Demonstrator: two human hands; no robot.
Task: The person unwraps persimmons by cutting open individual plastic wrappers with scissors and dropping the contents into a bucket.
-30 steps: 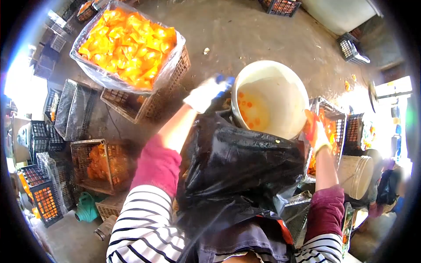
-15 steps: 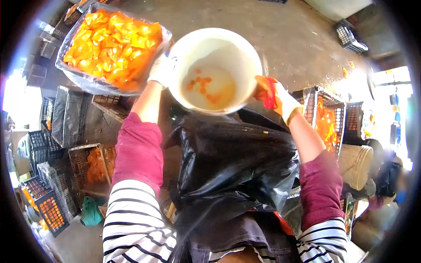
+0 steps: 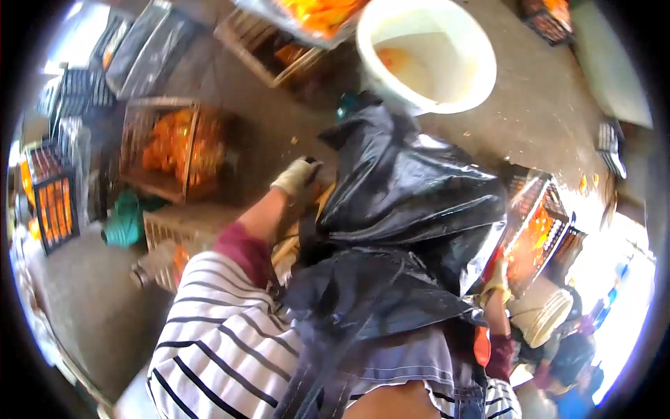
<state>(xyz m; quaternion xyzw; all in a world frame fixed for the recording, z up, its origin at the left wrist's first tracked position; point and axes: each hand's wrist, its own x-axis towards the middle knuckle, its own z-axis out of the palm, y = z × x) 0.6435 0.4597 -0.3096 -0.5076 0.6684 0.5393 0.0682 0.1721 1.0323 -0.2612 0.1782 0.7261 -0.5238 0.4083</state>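
Note:
My gloved left hand (image 3: 296,176) is low over the floor, left of the black plastic apron (image 3: 412,188) across my lap. Its fingers are blurred and partly turned away; I cannot tell if they are closed. On the right, my gloved right hand (image 3: 497,276) is down beside the apron, closed around a red object (image 3: 491,266) whose kind is unclear. That hand is next to a black crate (image 3: 534,185) with orange pieces in it. Beyond the apron stands a white bucket (image 3: 485,66), with a little liquid and orange bits at its bottom. Neither hand touches the bucket.
A plastic-lined crate of orange pieces (image 3: 317,15) is at the top. To the left are another crate (image 3: 132,140) holding orange pieces and a green item (image 3: 124,222). A cream bucket (image 3: 544,318) stands at right, near another person (image 3: 572,359).
Both hands have let go of the white bucket, which now stands farther off on the floor. My left hand has dropped left of the apron, my right hand to its right. The view has turned.

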